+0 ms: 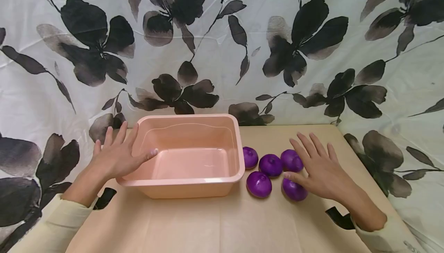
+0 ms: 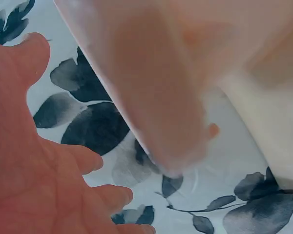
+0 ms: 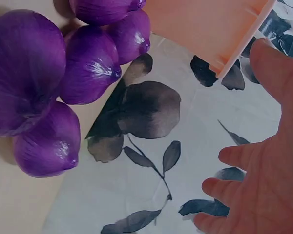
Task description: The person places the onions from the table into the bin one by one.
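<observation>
A pink plastic basin (image 1: 187, 188) stands on the table with nothing inside. Over its left rim my left hand (image 1: 119, 160) hovers with fingers spread and thumb pointing across the opening. Several purple onions (image 1: 259, 184) sit in a cluster just right of the basin. My right hand (image 1: 320, 172), fingers straight and apart, is above the right side of that cluster, partly covering the nearest onion (image 1: 294, 189) in the head view. From the right wrist, the onions (image 3: 90, 66) show glossy skins and pointed tips, away from the palm (image 3: 268, 180). Neither hand holds anything.
The table (image 1: 194, 226) has a pale beige cover. Behind it and at the right hangs a white cloth (image 1: 222, 64) with dark flowers. Each wrist carries a black strap (image 1: 340, 218).
</observation>
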Demonstrator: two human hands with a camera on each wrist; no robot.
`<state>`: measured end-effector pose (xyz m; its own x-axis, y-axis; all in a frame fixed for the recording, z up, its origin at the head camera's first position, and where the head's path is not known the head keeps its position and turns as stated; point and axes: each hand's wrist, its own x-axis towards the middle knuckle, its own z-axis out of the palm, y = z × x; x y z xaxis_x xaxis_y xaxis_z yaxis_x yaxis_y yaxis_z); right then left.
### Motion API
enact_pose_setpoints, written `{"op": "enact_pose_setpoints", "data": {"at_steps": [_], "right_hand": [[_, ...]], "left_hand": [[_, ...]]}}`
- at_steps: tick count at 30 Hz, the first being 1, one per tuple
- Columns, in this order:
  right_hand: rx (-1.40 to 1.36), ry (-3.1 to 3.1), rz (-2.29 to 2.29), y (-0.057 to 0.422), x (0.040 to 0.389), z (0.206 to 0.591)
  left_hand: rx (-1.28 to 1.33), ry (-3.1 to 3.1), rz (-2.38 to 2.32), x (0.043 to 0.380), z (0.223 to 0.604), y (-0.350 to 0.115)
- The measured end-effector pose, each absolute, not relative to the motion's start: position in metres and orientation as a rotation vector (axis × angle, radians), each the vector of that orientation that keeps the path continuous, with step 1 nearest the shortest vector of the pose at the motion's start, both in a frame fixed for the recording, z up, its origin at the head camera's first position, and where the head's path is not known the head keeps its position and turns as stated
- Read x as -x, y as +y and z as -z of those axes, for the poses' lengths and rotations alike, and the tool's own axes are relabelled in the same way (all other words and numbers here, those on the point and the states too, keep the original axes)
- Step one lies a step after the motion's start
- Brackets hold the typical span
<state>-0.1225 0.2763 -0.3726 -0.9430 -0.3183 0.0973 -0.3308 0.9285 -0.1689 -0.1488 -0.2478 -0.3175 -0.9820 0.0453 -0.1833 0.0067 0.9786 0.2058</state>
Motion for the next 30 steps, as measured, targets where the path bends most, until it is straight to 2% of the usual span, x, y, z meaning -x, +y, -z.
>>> {"op": "enact_pose_setpoints", "data": {"at_steps": [14, 21, 30], "right_hand": [[-0.472, -3.066, -0.38, 0.285, 0.115, 0.395], [-0.473, -3.034, -0.413, 0.285, 0.109, 0.414], [-0.395, -3.064, -0.532, 0.286, 0.101, 0.437]], "left_hand": [[-0.08, 2.909, -0.455, 0.155, 0.33, -0.264], [-0.255, 2.846, -0.855, 0.159, 0.334, -0.272], [-0.169, 2.641, -0.971, 0.159, 0.34, -0.282]]}}
